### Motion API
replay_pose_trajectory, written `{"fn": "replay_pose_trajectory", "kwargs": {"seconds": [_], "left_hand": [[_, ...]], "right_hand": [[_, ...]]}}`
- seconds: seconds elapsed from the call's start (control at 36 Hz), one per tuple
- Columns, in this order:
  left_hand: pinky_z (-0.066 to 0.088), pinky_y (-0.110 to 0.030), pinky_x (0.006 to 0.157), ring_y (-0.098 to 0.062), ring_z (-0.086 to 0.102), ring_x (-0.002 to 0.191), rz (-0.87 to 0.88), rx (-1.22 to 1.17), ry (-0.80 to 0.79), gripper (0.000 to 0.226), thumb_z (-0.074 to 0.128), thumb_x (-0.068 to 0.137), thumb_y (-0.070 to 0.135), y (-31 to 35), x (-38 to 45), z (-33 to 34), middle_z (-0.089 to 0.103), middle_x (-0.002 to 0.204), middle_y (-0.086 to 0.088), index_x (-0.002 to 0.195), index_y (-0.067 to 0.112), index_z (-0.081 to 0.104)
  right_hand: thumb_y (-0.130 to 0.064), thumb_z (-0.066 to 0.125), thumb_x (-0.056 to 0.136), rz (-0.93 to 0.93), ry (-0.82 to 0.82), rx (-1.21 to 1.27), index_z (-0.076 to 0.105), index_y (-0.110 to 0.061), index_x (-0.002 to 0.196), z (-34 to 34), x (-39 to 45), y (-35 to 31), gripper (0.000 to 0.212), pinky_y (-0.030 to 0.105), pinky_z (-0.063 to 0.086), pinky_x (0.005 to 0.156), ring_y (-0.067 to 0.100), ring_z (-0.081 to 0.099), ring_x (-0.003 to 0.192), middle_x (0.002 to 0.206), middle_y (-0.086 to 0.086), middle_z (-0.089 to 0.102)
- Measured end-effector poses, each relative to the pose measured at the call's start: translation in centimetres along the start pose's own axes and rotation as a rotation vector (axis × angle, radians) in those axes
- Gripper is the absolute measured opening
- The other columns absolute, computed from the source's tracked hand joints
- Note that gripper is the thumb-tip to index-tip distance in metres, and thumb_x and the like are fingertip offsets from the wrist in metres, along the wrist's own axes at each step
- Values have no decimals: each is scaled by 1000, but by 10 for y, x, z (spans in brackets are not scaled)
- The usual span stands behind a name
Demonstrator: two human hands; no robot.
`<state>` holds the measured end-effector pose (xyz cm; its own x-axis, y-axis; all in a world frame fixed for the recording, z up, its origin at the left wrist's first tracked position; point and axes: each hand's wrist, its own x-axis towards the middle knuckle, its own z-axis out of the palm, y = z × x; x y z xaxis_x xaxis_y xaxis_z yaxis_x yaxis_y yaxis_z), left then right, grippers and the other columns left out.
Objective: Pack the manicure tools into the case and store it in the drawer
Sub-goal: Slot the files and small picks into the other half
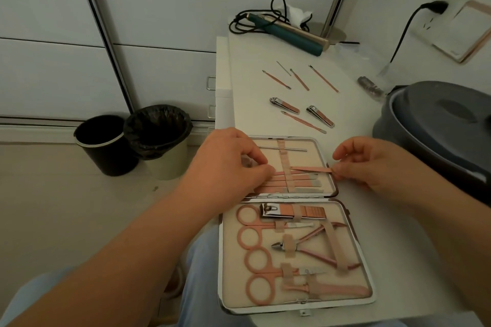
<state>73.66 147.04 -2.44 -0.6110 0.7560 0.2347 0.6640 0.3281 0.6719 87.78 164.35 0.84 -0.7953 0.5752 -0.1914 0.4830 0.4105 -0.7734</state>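
Case [353,223]: lying open flat at the near edge of the white table [244,61], hinge running across the middle, near corner slightly overhanging toward the person's lap.

Near half: appearing fully stocked. A large clipper [292,212], two pairs of scissors [255,247], a cuticle nipper [313,245] and smaller pieces are sitting under their elastic straps.

Far half: partly filled. Several flat pink tools [297,182] are already lying under the central strap [285,167]; one steel rod [281,149] is sitting along the far rim.

Right hand [372,164]: pinching the outer end of a slim pink tool [310,169] at the case's right rim, feeding its tip toward the strap.

Left hand [231,164]: fingers curled, resting on the left part of the far half; whether it is lifting the strap or only steadying the case cannot be told.

Loose on the table, toward the far edge: two small clippers [284,105] [320,116], one pusher [304,122] just beside them, four thin sticks [300,79] farther back.

Status, as judged: packing is running somewhat past halfway. Seven pieces are waiting, plus the one in hand. Closing the case is not yet done; a drawer handle [211,83] is showing at the table's left side, storing not yet begun.
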Motion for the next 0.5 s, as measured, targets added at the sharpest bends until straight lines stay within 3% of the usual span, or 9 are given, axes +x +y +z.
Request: {"fn": "replay_pose_trajectory", "kwargs": {"seconds": [0.28,0.39,0.5], "left_hand": [[33,-17,74,-4,48,94,-28,-34,-20,15,71,69,34,2,1,-1,56,93,15,64,41,59],[29,-8,69,-2,46,93,-55,-43,-23,12,71,69,33,3,1,-2,54,95,15,68,39,61],[28,-7,69,-2,45,93,-66,-28,-42,12,71,70,32,4,2,-1,53,96,15,69,39,61]], "right_hand": [[-20,68,79,-26,-3,-164,63,-20,77,0,7,-4,6,12,42,43,0,51,43,56,-6,66],[-23,68,79,-48,0,-240,64,-24,73,1,12,-7,7,16,45,48,4,53,46,59,-6,65],[-27,64,82,-85,13,-310,60,-28,74,4,12,-6,9,16,41,51,3,55,52,67,-9,65]]}}
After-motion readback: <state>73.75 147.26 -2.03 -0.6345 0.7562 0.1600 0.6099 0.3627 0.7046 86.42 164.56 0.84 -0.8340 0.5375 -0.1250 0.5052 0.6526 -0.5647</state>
